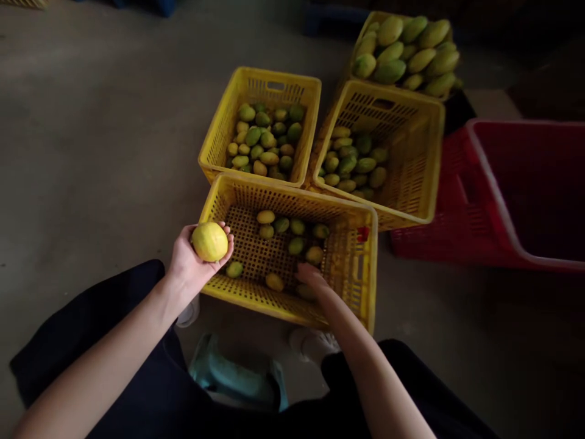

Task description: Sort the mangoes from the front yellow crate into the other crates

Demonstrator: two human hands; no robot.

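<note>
Yellow plastic crates crowd a grey concrete floor [91,122] as a person, seen from above, sorts fruit. The left hand [194,259] is palm up with its fingers curled around a round yellow mango [209,241], held over the near left corner of the front crate [347,286]. The right hand [311,277] reaches down inside the same crate, palm down and fingers loosely spread over the fruit; whether it grips any of it cannot be told. The held mango is well to the left of the right hand, with the crate's floor between them.

The front crate holds only a thin scatter of small mangoes [292,235], green and yellow, lying on its perforated bottom. Behind it, touching its far rim, stand two more crates side by side: the left crate [219,131] is about a third full of small green and yellow fruit, and the right crate [425,158] holds a similar layer. Further back, a fourth crate [361,36] is heaped above its rim with larger green mangoes [406,52]. A red crate [479,177] stands to the right, its inside dark. Dark trousers [114,341] fill the foreground.
</note>
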